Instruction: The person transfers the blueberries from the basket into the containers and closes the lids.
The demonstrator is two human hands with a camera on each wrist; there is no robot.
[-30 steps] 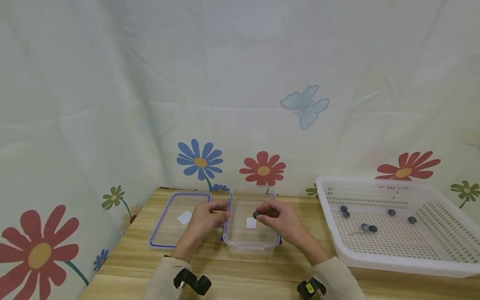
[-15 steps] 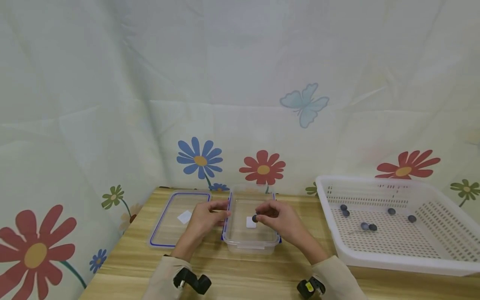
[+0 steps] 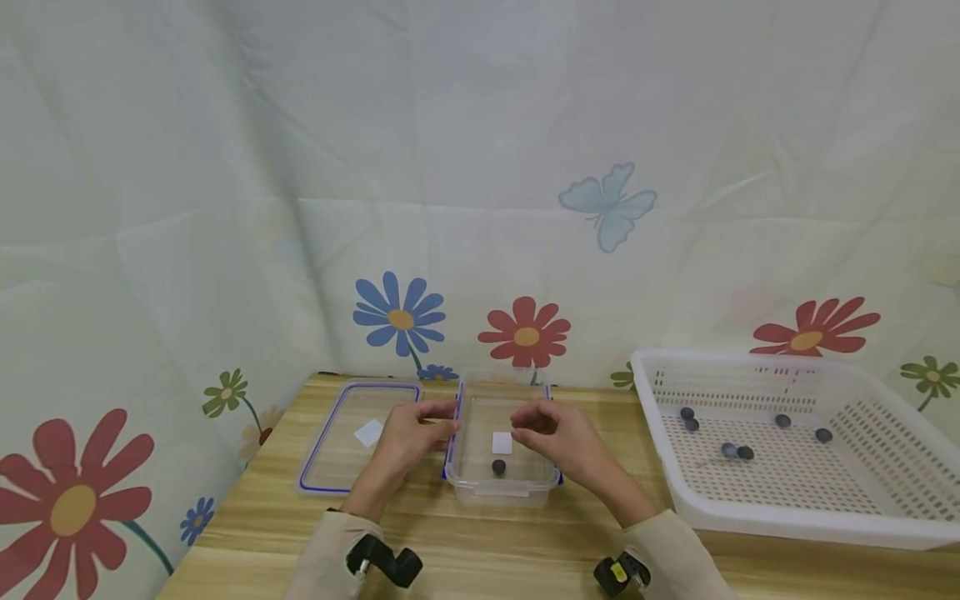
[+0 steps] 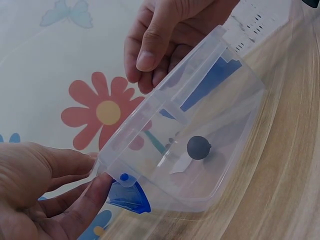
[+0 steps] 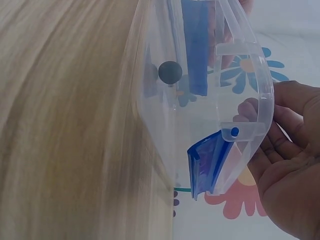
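A dark round blueberry [image 3: 498, 467] lies inside a clear plastic box [image 3: 501, 486] with blue side clips, near the front end; it also shows through the wall in the left wrist view as a dark ball [image 4: 199, 148]. At the box's left rim, my left hand [image 3: 411, 435] pinches the edge between thumb and fingers, just by a blue clip [image 4: 129, 195]. My right hand [image 3: 564, 437] hovers over the right rim, its fingers loosely bent with nothing between them. A white square label [image 3: 502, 442] shows at the box's bottom.
On the left lies the clear lid [image 3: 337, 454] with a blue seal. To the right, a large white perforated basket [image 3: 795, 525] holds several blueberries [image 3: 746, 452]. A flower-printed curtain [image 3: 450, 167] hangs behind the wooden table [image 3: 480, 554].
The right hand has let go of the blueberry, which dropped into the box and now lies near its front end. The left hand has stayed at the rim.
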